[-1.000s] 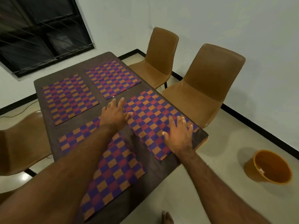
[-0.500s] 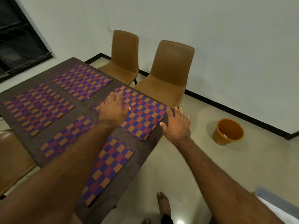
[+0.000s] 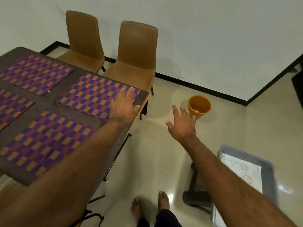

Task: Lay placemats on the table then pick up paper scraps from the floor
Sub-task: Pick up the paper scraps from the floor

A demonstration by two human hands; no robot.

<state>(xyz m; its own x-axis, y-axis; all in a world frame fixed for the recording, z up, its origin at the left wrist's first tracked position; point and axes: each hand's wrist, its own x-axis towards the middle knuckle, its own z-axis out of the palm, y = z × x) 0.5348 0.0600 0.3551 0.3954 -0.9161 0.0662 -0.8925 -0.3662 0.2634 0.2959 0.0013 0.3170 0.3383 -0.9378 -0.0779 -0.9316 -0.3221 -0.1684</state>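
Note:
Several purple, red and orange checked placemats lie flat on the dark table [image 3: 114, 145]. The nearest placemat [image 3: 45, 138] is partly under my left forearm. Another placemat [image 3: 96, 94] sits by the table's right corner, and my left hand [image 3: 124, 107] rests open on its right end. My right hand [image 3: 182, 123] hovers open over the floor, right of the table, holding nothing. An orange bucket [image 3: 199, 105] stands on the floor beyond it, with a white paper scrap [image 3: 196, 110] inside.
Two brown chairs [image 3: 136, 59] stand along the table's far side by the white wall. A grey tray [image 3: 268, 176] on a dark stand, holding a pale patterned sheet, is at the lower right. My bare feet [image 3: 149, 205] stand on the glossy beige floor.
The view has swung right, away from the window. My right hand left the placemat and moved out over the floor toward the bucket. My left hand slid to the mat's right end.

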